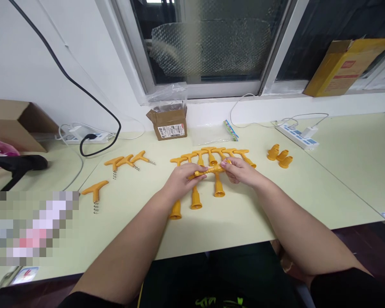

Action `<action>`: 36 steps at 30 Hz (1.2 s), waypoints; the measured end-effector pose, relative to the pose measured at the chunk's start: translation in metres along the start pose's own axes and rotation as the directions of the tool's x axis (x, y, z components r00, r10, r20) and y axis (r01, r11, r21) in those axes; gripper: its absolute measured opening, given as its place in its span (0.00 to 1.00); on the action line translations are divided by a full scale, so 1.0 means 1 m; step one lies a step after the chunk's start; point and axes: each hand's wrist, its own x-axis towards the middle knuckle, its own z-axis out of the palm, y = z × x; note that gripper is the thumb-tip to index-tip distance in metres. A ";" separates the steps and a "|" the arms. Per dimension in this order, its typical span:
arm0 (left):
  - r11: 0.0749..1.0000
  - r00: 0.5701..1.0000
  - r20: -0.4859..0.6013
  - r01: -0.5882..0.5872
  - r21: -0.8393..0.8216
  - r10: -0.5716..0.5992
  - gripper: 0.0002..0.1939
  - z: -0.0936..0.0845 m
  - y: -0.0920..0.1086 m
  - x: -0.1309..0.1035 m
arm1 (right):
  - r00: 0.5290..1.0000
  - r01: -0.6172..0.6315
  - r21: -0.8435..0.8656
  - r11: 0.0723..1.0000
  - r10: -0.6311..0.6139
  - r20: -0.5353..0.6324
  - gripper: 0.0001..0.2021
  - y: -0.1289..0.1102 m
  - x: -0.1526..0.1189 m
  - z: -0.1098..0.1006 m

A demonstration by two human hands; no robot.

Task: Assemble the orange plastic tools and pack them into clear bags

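Between my two hands, above the row on the table, is a yellow corkscrew [214, 169], held roughly level. My left hand [188, 175] is closed around its left end, and my right hand [239, 171] pinches its right end. My fingers hide parts of it, so I cannot tell whether a cover is on its screw. Beneath and behind my hands lie several yellow T-handled corkscrews with flared covers [196, 200], set side by side in a fan. Over to the left are several corkscrews with bare metal spirals [96, 192]. Three loose yellow covers [285, 161] stand on the right.
A small open cardboard box [170, 124] and a clear plastic bag [211, 134] rest by the wall. Power strips [297, 136] with cables stand at both sides. A black cable [67, 77] hangs down at the left. A larger carton [16, 122] occupies the left corner.
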 end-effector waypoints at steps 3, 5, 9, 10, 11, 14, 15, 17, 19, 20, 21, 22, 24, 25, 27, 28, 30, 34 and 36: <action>0.991 0.993 0.018 -0.117 0.057 0.116 0.10 -0.001 -0.002 0.001 | 0.989 -0.147 0.022 0.989 0.146 0.038 0.26 -0.006 -0.003 -0.002; 0.981 0.985 0.018 -0.170 0.091 0.169 0.12 -0.002 -0.003 0.002 | 0.967 -0.250 0.066 0.966 0.245 0.078 0.27 -0.012 -0.007 -0.003; 0.970 0.976 0.006 -0.217 0.110 0.217 0.15 -0.001 -0.001 0.001 | 0.927 -0.370 0.066 0.927 0.364 0.084 0.27 -0.018 -0.009 -0.004; 0.974 0.978 0.000 -0.206 0.096 0.207 0.15 -0.001 0.000 0.001 | 0.933 -0.356 0.058 0.933 0.351 0.073 0.27 -0.018 -0.009 -0.003; 0.980 0.983 -0.006 -0.182 0.076 0.183 0.14 0.000 0.001 0.000 | 0.949 -0.312 0.052 0.949 0.309 0.061 0.27 -0.017 -0.008 -0.002; 0.997 0.996 -0.069 -0.059 0.040 0.062 0.12 0.002 0.002 -0.002 | 0.999 -0.036 0.026 0.999 0.036 0.016 0.21 -0.011 -0.006 0.000; 0.999 0.995 -0.096 -0.014 0.034 0.017 0.12 0.002 0.002 -0.002 | 0.998 0.059 0.012 0.998 -0.059 -0.010 0.20 -0.009 -0.005 0.001; 0.998 0.989 -0.134 0.061 0.012 -0.059 0.11 0.002 0.003 -0.003 | 0.983 0.173 -0.014 0.985 -0.174 -0.067 0.22 -0.007 -0.004 0.000; 0.996 0.987 -0.131 0.092 -0.014 -0.093 0.11 0.002 0.004 -0.003 | 0.982 0.172 -0.035 0.985 -0.174 -0.077 0.20 -0.006 -0.005 -0.001; 0.996 0.989 -0.118 0.089 -0.023 -0.091 0.11 0.002 0.004 -0.002 | 0.987 0.147 -0.035 0.989 -0.149 -0.063 0.18 -0.006 -0.005 -0.002; 0.997 0.992 -0.102 0.075 -0.026 -0.078 0.11 0.002 0.004 -0.002 | 0.992 0.113 -0.024 0.993 -0.114 -0.045 0.17 -0.006 -0.005 -0.002; 0.998 0.995 -0.086 0.052 -0.025 -0.053 0.11 0.002 0.004 -0.002 | 0.997 0.067 -0.001 0.998 -0.067 -0.032 0.17 -0.007 -0.005 -0.002; 1.000 0.998 -0.060 -0.009 -0.017 0.008 0.11 0.002 0.004 0.000 | 0.997 -0.062 0.065 0.996 0.064 -0.029 0.19 -0.009 -0.005 -0.002; 0.999 0.998 -0.052 -0.041 -0.012 0.041 0.11 0.002 0.003 0.001 | 0.989 -0.141 0.096 0.985 0.144 -0.030 0.21 -0.010 -0.005 -0.002; 0.995 0.995 -0.034 -0.098 0.006 0.098 0.11 0.002 0.002 0.003 | 0.955 -0.295 0.127 0.947 0.298 -0.002 0.24 -0.011 -0.005 -0.003; 0.992 0.992 -0.027 -0.125 0.017 0.125 0.11 0.002 0.001 0.004 | 0.933 -0.359 0.126 0.925 0.358 0.028 0.25 -0.012 -0.005 -0.003; 0.986 0.986 -0.014 -0.164 0.041 0.165 0.10 0.001 0.001 0.005 | 0.900 -0.436 0.116 0.893 0.427 0.090 0.26 -0.012 -0.004 -0.004; 0.987 0.987 -0.033 -0.153 0.056 0.155 0.11 0.002 0.002 0.003 | 0.941 -0.339 0.142 0.930 0.336 0.049 0.21 -0.011 -0.003 -0.003; 0.994 0.993 -0.054 -0.105 0.038 0.107 0.11 0.001 0.003 0.002 | 0.985 -0.169 0.135 0.976 0.171 -0.005 0.18 -0.010 -0.002 0.000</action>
